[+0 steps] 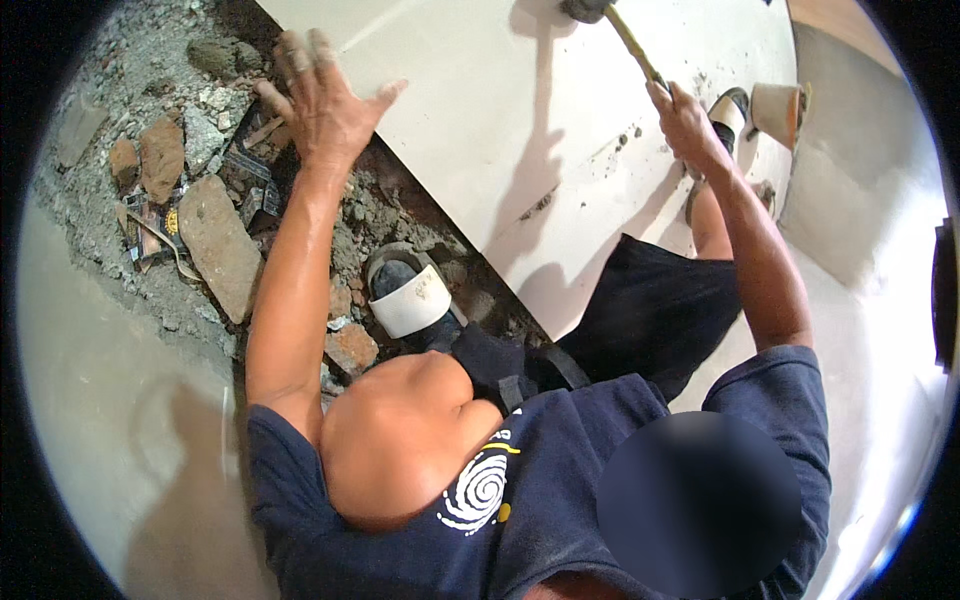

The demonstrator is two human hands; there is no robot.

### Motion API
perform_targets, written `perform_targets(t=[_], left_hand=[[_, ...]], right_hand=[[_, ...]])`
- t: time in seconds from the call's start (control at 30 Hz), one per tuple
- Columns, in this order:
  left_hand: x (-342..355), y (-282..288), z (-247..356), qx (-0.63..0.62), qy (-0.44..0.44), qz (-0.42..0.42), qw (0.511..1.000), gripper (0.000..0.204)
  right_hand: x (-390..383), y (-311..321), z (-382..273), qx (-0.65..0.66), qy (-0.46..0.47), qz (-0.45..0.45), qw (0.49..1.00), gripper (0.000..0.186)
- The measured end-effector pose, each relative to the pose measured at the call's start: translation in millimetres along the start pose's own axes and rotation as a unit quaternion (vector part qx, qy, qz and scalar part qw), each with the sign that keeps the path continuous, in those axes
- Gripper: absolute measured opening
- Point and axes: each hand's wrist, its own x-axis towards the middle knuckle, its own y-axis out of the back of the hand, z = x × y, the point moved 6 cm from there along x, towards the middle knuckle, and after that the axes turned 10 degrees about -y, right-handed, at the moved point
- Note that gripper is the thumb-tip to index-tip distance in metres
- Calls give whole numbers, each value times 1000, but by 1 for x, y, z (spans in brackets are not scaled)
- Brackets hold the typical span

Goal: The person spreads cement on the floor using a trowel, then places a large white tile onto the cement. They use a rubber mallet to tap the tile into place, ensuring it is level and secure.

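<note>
My right hand (686,128) is wrapped round the yellowish handle of a mallet (632,45). Its dark head is at the top edge of the view, partly cut off, over a large pale floor tile (450,110). My left hand (325,112) has its fingers spread and holds nothing. It is at the tile's left edge, beside the rough mortar bed (400,215); whether it touches the tile I cannot tell. Small crumbs of mortar (610,150) are scattered on the tile, and the mallet and arm cast shadows across it.
Broken brick and stone chunks (218,245) lie among grey rubble (110,160) on the left, with crumpled dark packaging (150,225). My sandalled foot (412,300) stands in the mortar beside the tile. A whitish bucket (775,112) stands by the grey wall (850,150) at right.
</note>
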Motion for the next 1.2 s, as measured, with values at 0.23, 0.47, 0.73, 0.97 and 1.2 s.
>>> perform_targets(t=[0.23, 0.47, 0.73, 0.97, 1.2], left_hand=[[-26, 0, -11, -37, 46, -99, 993, 110], [-32, 11, -19, -88, 47, -204, 974, 119], [-29, 9, -18, -43, 82, -280, 956, 124], [-29, 12, -14, -16, 106, -295, 950, 129], [-24, 18, -7, -46, 56, -256, 964, 131]], right_hand=[[-20, 3, -18, -11, 3, 7, 1000, 46], [-18, -36, 4, 65, 34, 30, 997, 52], [-13, -61, 14, 94, 19, 73, 993, 58], [-27, -75, 1, 95, 112, 54, 988, 48], [-26, -94, 18, 129, 97, 42, 986, 44]])
